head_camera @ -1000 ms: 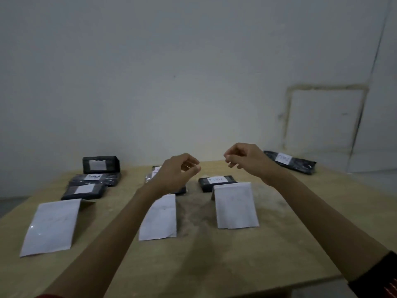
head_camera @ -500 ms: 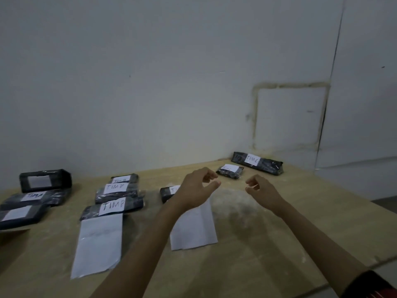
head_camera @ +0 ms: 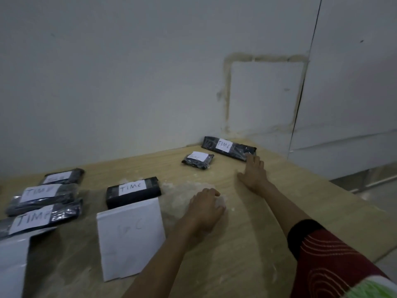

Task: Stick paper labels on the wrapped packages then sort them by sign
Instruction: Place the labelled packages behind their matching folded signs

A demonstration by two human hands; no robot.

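Observation:
Black wrapped packages with white paper labels lie on the wooden table (head_camera: 268,244). A long one marked TIMC (head_camera: 229,147) lies at the far right, a small one (head_camera: 198,160) beside it, and a third TIMC package (head_camera: 133,191) behind a white sign sheet (head_camera: 131,238). A stack of three TIMP packages (head_camera: 43,201) sits at the left. My right hand (head_camera: 253,174) lies flat on the table, fingers straight, fingertips at the long package's near end. My left hand (head_camera: 204,208) rests on the table with curled fingers and holds nothing that I can see.
A second white sheet (head_camera: 12,263) lies at the lower left edge of view. The white wall rises right behind the table, and the table's right edge drops off to the floor.
Both hands came down from mid-air onto the table. My right hand reached forward to the long far package. The view swung right and closer.

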